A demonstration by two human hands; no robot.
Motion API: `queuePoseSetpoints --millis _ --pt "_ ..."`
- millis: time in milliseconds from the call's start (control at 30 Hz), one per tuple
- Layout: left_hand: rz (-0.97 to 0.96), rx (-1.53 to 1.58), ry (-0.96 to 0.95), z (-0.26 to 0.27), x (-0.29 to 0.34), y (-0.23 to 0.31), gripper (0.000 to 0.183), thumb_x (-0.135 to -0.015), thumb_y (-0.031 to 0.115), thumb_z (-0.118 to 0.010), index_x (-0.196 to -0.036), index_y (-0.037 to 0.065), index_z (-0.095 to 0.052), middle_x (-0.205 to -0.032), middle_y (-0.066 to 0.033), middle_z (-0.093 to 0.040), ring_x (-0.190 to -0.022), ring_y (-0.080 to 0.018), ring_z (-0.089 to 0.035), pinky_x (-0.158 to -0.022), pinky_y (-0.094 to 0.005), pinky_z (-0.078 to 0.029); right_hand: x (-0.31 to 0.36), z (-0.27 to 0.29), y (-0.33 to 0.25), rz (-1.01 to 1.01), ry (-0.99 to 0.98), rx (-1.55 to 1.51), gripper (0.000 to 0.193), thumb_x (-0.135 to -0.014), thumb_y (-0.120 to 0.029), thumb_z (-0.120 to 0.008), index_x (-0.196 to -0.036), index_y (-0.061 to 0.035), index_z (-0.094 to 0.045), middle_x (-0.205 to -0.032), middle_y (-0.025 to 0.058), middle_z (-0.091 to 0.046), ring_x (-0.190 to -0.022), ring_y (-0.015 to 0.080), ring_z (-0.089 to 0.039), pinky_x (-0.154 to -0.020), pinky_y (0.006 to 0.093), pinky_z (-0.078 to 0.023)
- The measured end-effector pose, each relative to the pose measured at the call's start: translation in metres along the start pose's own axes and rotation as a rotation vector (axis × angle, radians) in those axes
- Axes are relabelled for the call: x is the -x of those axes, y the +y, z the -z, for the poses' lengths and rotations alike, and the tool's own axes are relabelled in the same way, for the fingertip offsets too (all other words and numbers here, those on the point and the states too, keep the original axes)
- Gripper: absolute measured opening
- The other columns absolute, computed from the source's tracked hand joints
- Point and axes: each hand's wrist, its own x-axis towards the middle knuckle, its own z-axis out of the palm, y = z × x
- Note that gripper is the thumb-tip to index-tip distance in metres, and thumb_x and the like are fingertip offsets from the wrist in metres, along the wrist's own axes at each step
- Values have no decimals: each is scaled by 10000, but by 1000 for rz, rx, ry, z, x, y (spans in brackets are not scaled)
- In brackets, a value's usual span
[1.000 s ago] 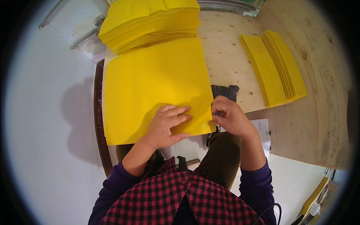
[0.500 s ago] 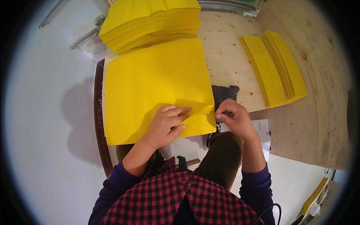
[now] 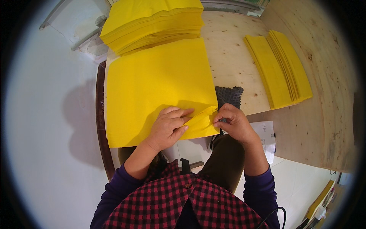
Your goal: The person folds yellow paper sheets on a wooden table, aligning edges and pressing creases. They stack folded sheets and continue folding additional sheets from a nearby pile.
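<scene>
A large square yellow fabric sheet [image 3: 160, 84] lies flat in front of me at the table's near edge. My left hand [image 3: 169, 128] rests on its near part, fingers stretched out and thumb apart. Just right of those fingertips, a raised fold [image 3: 206, 114] runs to the sheet's right edge. There my right hand [image 3: 230, 122] pinches the edge of the sheet between thumb and forefinger. Whether the pinch takes one layer or more cannot be made out. Partly behind my right hand lies a dark grey textured cloth [image 3: 228, 95] with a zigzag edge.
A thick stack of yellow sheets [image 3: 152, 26] stands at the far side. Folded yellow bundles [image 3: 282, 68] lie on the wooden table [image 3: 228, 49] at right, by an upright wooden panel [image 3: 316, 57]. White paper [image 3: 266, 137] hangs below the table edge. A white wall [image 3: 45, 114] bounds the left.
My right hand has moved slightly left and down along the sheet's right edge. The fold has opened a little wider. My left hand stays in place.
</scene>
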Motion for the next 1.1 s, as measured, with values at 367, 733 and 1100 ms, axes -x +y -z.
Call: queuePoseSetpoints --millis 367,733,1100 --pt "54 -8 -47 1 1 1 249 -852 193 -637 -1026 29 -710 -1256 -81 -644 -1069 -287 -557 -966 -395 -402 -7 9 -16 85 -27 50 124 -790 -33 -723 -862 -36 -622 -871 90 -557 -838 256 -585 -726 320 -474" --pt "55 -20 -78 5 1 7 355 -776 266 -714 -1068 62 -714 -1298 -65 -619 -1127 -283 -537 -998 -401 -392 -24 9 -35 139 -2 146 116 -788 -29 -706 -857 -18 -613 -868 114 -567 -828 287 -579 -717 349 -472" --pt "59 18 -37 0 2 0 244 -822 154 -657 -1023 29 -719 -1248 -76 -649 -1067 -290 -569 -970 -401 -410 1 9 -16 -29 7 -23 229 -717 16 -772 -895 -55 -647 -888 52 -552 -827 237 -569 -726 309 -467"
